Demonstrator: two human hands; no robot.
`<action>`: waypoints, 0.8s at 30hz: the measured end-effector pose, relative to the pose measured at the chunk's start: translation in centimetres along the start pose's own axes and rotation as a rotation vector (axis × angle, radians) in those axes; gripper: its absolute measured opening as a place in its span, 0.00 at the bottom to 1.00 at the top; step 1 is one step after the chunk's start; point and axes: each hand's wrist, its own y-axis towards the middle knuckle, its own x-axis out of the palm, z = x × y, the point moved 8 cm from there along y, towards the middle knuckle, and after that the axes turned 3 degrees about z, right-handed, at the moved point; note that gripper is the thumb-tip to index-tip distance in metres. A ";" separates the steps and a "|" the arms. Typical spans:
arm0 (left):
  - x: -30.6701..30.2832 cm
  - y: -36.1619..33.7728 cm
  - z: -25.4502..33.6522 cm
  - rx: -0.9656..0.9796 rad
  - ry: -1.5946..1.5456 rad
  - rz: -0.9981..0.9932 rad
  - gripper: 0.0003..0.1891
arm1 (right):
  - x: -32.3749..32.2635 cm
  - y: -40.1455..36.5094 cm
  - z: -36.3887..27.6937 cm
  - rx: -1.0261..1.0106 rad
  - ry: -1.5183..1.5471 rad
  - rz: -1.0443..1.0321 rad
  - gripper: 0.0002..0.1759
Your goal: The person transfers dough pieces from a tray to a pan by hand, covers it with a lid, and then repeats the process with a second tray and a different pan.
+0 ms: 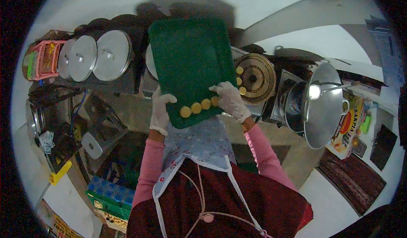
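A green rectangular tray [190, 55] is in front of my apron, a row of several round, flat, pale yellow cakes [196, 108] lying along its near end. My left hand [161, 110], in a white glove, grips the tray's left edge with the thumb over the rim. On the opposite side, my gloved right hand [231, 100] closes over the right edge. Its fingers lie beside the rightmost cake [215, 101] and partly cover it. Just right of the tray, a round brown pan [258, 79] carries a few similar pale pieces [239, 81] along its left side.
A large metal wok [324, 106] stands tilted at the right, beside a printed box [349, 128]. Several round metal lids [111, 55] lean at the back left near a pink basket [46, 59]. A stool [92, 145] and a green-and-blue crate [110, 197] are at lower left.
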 end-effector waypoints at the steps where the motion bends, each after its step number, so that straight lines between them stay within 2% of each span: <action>1: 0.0 0.2 0.2 0.035 0.031 0.001 0.24 | 0.6 -0.4 0.8 0.021 0.042 0.022 0.19; 3: 0.0 0.4 0.6 0.101 0.098 -0.001 0.24 | 1.1 -0.9 1.6 0.066 0.112 0.021 0.19; 5: -1.7 1.7 -1.6 0.127 0.065 0.029 0.23 | 0.8 -0.9 1.7 0.114 0.159 -0.028 0.22; 7: -0.7 1.5 -0.9 0.121 0.064 0.016 0.23 | 1.1 -1.5 2.6 0.038 0.183 -0.040 0.23; 8: -0.2 1.1 -0.5 0.101 0.082 -0.013 0.23 | 1.2 -1.9 2.9 0.003 0.196 -0.044 0.23; 11: 0.5 1.3 -1.0 0.072 0.083 -0.059 0.23 | -0.3 -1.8 1.5 0.129 0.118 -0.048 0.25; 14: 0.6 1.7 -1.6 0.028 0.071 -0.058 0.24 | 0.2 -2.4 2.3 0.059 0.224 0.002 0.26; 17: 2.0 1.2 -1.4 -0.021 0.006 -0.066 0.24 | 0.4 -2.7 2.9 0.194 0.330 -0.068 0.25; 20: 2.1 1.5 -2.0 -0.029 -0.019 -0.070 0.24 | 0.5 -2.8 3.1 0.209 0.262 -0.160 0.24; 24: 2.1 1.5 -1.7 0.010 0.050 -0.071 0.24 | 0.5 -3.7 3.6 0.069 0.255 -0.035 0.24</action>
